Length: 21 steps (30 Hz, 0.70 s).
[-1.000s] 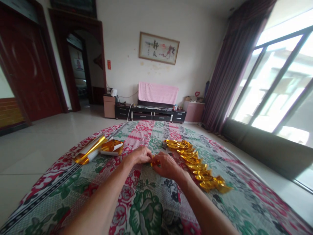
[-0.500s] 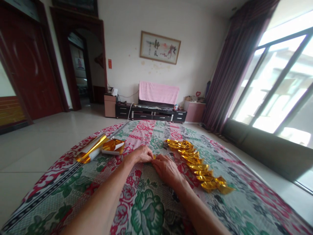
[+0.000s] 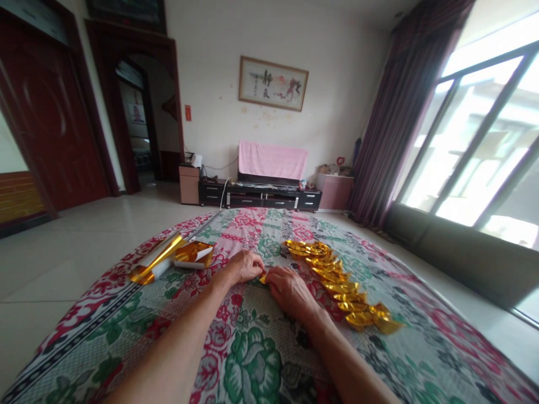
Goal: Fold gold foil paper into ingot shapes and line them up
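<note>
A framed calligraphy picture (image 3: 273,83) hangs on the white wall (image 3: 206,56), with a small red paper strip (image 3: 187,113) beside the wooden doorway (image 3: 178,106). Below, a pink cloth (image 3: 273,159) drapes over a wide object on a low black cabinet (image 3: 245,201) with drawers. A dark red panelled door (image 3: 63,112) stands at the left; a purple curtain (image 3: 391,118) hangs beside the bright window (image 3: 471,151), above pale floor tiles (image 3: 96,230).

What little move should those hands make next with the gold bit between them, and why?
Probably a gentle pinch to shape the small gold piece: it sits between the left hand and right hand, only partly showing, apart from the row of shaped gold pieces to the right.
</note>
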### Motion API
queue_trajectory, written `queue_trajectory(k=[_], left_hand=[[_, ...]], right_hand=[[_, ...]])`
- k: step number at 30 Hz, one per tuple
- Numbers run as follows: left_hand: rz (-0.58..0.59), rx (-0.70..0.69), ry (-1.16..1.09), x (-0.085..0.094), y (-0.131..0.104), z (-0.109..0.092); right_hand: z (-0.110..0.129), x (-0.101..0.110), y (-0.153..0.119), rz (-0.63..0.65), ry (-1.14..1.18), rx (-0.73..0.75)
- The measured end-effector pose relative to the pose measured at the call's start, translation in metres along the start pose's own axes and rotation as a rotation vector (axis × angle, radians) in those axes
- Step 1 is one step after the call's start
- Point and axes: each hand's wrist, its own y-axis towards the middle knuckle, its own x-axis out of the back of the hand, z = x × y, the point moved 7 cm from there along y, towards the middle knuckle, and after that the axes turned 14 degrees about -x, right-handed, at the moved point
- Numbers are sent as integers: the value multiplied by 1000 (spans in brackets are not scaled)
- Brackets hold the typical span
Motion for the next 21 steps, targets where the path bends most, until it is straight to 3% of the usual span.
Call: queue_trajectory(k=[11,21], left_hand=[[-40,-10,82,-2,2,-4],[24,11,30,1,1,-9]], right_hand=[[-12,2,0,-30,88,-36],[-13,1,0,-56,101,-40]])
